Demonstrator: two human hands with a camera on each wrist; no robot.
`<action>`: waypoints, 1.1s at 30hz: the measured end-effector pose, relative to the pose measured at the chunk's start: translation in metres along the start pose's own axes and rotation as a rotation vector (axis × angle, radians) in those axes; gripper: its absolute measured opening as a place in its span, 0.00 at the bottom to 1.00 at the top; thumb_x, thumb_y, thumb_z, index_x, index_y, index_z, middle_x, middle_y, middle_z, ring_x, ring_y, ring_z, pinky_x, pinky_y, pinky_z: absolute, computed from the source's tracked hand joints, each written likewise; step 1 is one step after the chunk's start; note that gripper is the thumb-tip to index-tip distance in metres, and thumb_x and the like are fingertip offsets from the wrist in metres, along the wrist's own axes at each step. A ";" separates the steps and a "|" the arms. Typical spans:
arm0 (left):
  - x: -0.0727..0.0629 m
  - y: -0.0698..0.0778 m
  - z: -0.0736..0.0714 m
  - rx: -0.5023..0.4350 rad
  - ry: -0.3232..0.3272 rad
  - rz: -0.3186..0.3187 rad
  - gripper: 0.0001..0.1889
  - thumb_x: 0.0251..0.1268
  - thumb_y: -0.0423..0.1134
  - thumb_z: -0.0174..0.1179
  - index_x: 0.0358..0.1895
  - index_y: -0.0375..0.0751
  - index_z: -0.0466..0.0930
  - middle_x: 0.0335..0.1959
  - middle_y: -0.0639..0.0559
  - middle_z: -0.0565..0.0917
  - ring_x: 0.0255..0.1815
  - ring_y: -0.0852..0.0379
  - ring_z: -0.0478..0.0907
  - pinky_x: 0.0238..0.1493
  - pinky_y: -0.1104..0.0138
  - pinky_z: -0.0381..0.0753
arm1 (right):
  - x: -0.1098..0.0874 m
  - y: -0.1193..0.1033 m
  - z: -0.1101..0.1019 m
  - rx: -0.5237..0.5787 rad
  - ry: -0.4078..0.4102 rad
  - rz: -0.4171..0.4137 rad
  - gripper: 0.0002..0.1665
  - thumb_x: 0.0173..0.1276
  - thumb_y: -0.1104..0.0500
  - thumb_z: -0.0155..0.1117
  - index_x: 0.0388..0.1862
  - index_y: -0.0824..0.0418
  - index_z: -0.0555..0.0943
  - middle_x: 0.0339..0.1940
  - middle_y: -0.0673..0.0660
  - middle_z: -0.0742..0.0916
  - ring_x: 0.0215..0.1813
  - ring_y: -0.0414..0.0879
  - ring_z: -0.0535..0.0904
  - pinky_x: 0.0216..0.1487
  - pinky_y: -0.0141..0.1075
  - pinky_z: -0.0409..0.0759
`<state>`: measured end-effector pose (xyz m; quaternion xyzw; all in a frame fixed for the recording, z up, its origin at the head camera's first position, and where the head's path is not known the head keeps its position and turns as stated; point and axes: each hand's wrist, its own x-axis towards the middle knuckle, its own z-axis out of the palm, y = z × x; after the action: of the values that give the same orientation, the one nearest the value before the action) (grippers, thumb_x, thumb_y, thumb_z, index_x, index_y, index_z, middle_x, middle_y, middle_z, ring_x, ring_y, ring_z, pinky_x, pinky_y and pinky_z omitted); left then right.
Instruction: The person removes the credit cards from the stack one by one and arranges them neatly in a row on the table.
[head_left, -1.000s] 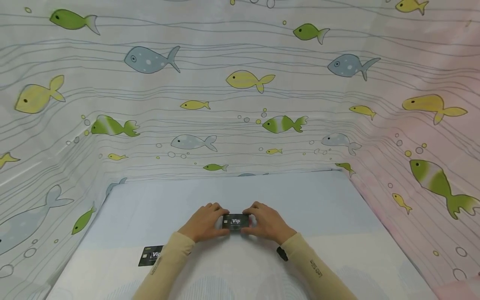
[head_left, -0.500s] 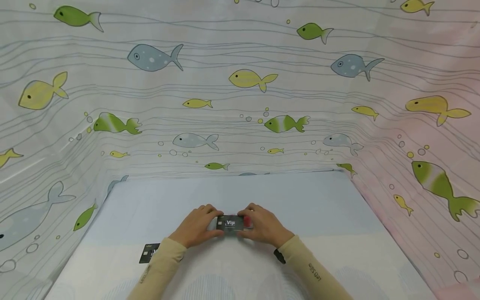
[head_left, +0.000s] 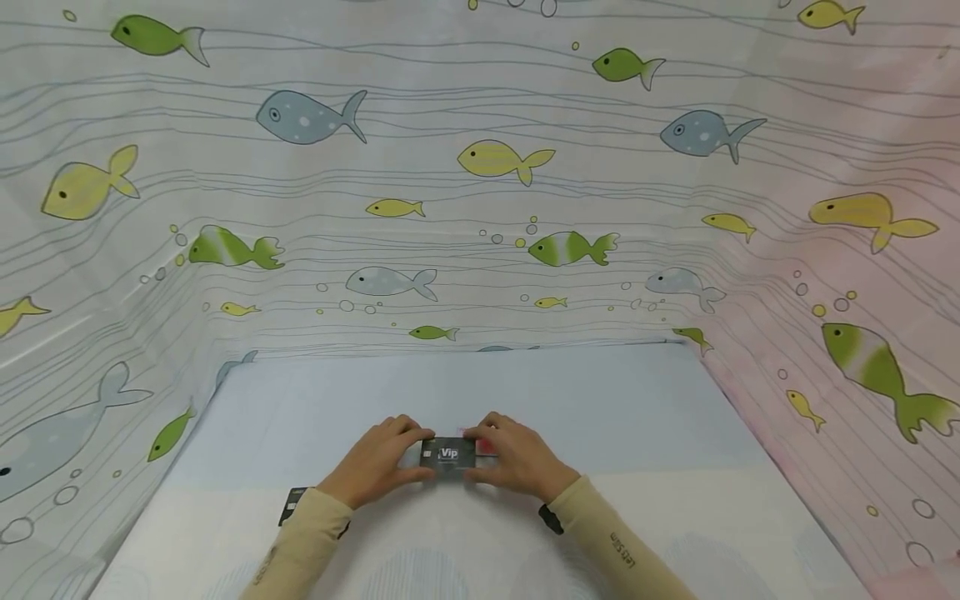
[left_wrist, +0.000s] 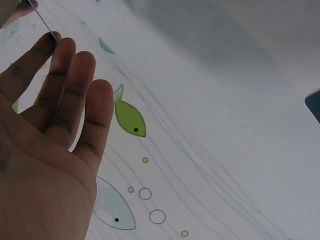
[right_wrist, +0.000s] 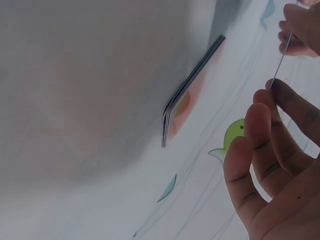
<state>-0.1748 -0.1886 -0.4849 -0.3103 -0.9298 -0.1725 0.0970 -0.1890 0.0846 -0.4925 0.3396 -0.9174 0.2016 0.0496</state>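
Held between both hands is a black card (head_left: 448,454) with a silver chip and "Vip" printed on it, facing me in the head view. My left hand (head_left: 382,460) pinches its left end, thumb below and fingers at the top edge. At the other end my right hand (head_left: 521,458) grips it the same way. Each wrist view shows the card edge-on, as a thin line (right_wrist: 281,65) at the fingertips. A similar black card (head_left: 292,504) lies on the table, mostly hidden by my left sleeve.
Behind the right hand a red and white flat thing (head_left: 486,447) shows in part. The right wrist view has a thin, layered, dark-edged stack (right_wrist: 195,73) on the surface. Fish-patterned cloth walls (head_left: 480,225) enclose the pale table (head_left: 600,400) behind and at both sides.
Both hands have moved left and a little toward me with the card. The red thing behind it has come more into view, and my left sleeve covers more of the other card.
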 end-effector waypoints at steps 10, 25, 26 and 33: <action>-0.019 0.000 -0.012 -0.014 0.043 0.022 0.31 0.53 0.55 0.76 0.58 0.43 0.83 0.47 0.54 0.80 0.46 0.57 0.77 0.47 0.57 0.79 | 0.001 -0.012 0.007 0.035 0.053 -0.072 0.35 0.57 0.37 0.78 0.59 0.51 0.83 0.52 0.46 0.82 0.48 0.40 0.80 0.49 0.33 0.80; -0.047 -0.004 -0.027 0.002 0.052 -0.023 0.30 0.54 0.53 0.76 0.58 0.44 0.83 0.49 0.56 0.81 0.46 0.58 0.76 0.46 0.57 0.80 | 0.009 -0.039 0.014 0.022 0.081 -0.111 0.34 0.55 0.39 0.80 0.58 0.50 0.85 0.48 0.46 0.82 0.46 0.38 0.80 0.48 0.31 0.80; -0.050 -0.004 -0.027 0.007 0.055 -0.030 0.30 0.54 0.53 0.76 0.58 0.44 0.83 0.49 0.56 0.80 0.46 0.59 0.75 0.46 0.57 0.80 | 0.010 -0.041 0.015 0.018 0.085 -0.115 0.34 0.55 0.38 0.80 0.58 0.50 0.84 0.48 0.46 0.82 0.46 0.38 0.80 0.49 0.30 0.79; -0.062 -0.008 -0.030 0.028 0.079 -0.044 0.31 0.52 0.53 0.77 0.58 0.44 0.83 0.48 0.57 0.80 0.46 0.60 0.75 0.45 0.58 0.80 | 0.016 -0.052 0.021 0.008 0.089 -0.115 0.34 0.54 0.37 0.80 0.58 0.49 0.85 0.47 0.46 0.82 0.46 0.37 0.79 0.46 0.27 0.78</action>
<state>-0.1283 -0.2393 -0.4774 -0.2815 -0.9342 -0.1734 0.1340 -0.1666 0.0309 -0.4909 0.3826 -0.8924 0.2170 0.1005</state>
